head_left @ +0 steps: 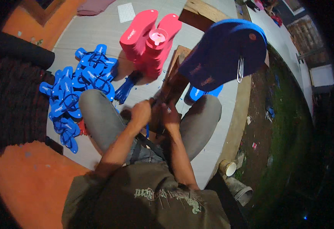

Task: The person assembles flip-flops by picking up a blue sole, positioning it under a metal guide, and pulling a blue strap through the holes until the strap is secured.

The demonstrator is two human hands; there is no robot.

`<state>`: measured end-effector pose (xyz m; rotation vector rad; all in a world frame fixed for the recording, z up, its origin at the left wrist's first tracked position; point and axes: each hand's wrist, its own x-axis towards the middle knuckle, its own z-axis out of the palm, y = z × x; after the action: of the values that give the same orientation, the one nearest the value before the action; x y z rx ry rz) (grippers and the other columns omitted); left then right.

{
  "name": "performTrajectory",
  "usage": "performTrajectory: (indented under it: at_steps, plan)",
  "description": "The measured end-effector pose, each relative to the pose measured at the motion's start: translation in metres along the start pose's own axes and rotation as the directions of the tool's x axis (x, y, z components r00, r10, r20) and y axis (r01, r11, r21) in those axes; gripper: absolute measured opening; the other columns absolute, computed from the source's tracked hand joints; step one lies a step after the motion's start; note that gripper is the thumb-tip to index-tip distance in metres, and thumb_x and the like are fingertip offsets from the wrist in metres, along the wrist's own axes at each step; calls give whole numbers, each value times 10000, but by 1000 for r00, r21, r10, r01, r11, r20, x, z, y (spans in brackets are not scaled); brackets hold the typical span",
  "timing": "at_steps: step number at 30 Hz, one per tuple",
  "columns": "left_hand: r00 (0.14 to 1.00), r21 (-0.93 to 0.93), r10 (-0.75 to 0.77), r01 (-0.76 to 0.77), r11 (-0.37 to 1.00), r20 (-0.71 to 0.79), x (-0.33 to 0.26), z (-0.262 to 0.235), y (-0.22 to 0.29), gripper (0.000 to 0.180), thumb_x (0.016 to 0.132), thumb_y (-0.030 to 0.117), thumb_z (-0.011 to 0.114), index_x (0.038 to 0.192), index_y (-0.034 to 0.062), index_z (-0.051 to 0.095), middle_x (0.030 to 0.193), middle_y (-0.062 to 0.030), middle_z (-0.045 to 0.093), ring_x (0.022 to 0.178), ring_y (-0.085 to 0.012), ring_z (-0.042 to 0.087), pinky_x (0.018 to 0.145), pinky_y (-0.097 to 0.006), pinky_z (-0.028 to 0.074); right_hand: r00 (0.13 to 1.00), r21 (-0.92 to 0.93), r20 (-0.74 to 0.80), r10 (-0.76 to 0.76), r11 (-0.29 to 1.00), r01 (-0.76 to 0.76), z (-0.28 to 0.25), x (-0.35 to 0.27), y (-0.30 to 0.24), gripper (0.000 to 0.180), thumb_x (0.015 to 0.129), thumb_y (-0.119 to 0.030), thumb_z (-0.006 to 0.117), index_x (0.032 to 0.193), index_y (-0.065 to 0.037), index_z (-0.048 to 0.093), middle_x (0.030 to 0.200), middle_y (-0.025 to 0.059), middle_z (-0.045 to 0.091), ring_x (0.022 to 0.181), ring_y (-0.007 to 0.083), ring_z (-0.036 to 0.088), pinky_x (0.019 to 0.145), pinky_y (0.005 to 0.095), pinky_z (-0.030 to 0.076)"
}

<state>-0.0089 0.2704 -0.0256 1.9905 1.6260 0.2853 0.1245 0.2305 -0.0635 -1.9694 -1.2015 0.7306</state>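
Note:
I sit with my knees apart, and both hands meet between them at the near end of a wooden stand (pixel 176 76). My left hand (pixel 141 113) is a closed fist around a small dark piece (pixel 156 114) that is too dim to name. My right hand (pixel 170 113) grips the same dark piece from the other side. A short bit of blue strap (pixel 147 131) shows just below my hands. A stack of dark blue sandal soles (pixel 222 53) with a metal clip (pixel 240 70) looms above the stand at the right.
A heap of finished blue flip-flops (pixel 77 86) lies on the floor to my left. Pink soles (pixel 146 36) are stacked ahead with a pink cup (pixel 158 37) on top. A blue strap bundle (pixel 124 91) lies by my left knee. A white cup (pixel 230 168) stands at the floor's right edge.

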Motion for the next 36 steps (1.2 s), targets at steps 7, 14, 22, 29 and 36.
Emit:
performTrajectory:
  at_steps: [7, 14, 22, 29, 36]
  plan:
    - [994, -113, 102, -106, 988, -37, -20, -12, 52, 358, 753, 171, 516, 1089, 48, 505, 822, -205, 593, 752, -384, 588, 658, -462, 470, 997, 714, 3, 78, 698, -57, -41, -10, -52, 239, 829, -159, 582, 982, 24, 594, 834, 81, 638, 801, 118, 552, 761, 229, 414]
    - [954, -314, 277, -231, 921, 113, -42, -97, 81, 733, 665, 456, 665, 1200, 39, 387, 1080, -195, 477, 908, -350, 530, 728, -415, 446, 885, 738, -440, -148, 502, 451, -166, -15, -140, 127, 876, -90, 485, 904, 14, 552, 822, 69, 581, 717, 127, 544, 692, 248, 438]
    - [953, -189, 271, -243, 951, 138, -25, -74, 58, 791, 635, 416, 715, 1223, 27, 358, 1088, -188, 481, 969, -345, 500, 813, -386, 413, 881, 396, -241, -407, 787, 473, -217, 7, -179, 172, 887, -114, 459, 854, 10, 574, 691, 54, 539, 595, 118, 496, 552, 233, 391]
    - [945, -149, 301, -282, 948, 127, -24, -57, 41, 751, 672, 451, 670, 1207, 13, 379, 1079, -197, 490, 993, -359, 491, 832, -401, 401, 844, 97, -88, -529, 839, 536, -233, 9, -180, 97, 829, -70, 526, 836, 11, 578, 670, 104, 541, 564, 194, 528, 523, 274, 401]
    - [931, -114, 309, -291, 950, 196, -17, -70, 50, 720, 666, 431, 681, 1187, 16, 410, 1052, -183, 508, 950, -337, 510, 811, -377, 407, 866, 82, 106, -488, 873, 482, -268, 27, -210, 144, 802, -112, 597, 742, 18, 581, 645, 82, 591, 553, 133, 556, 505, 254, 424]
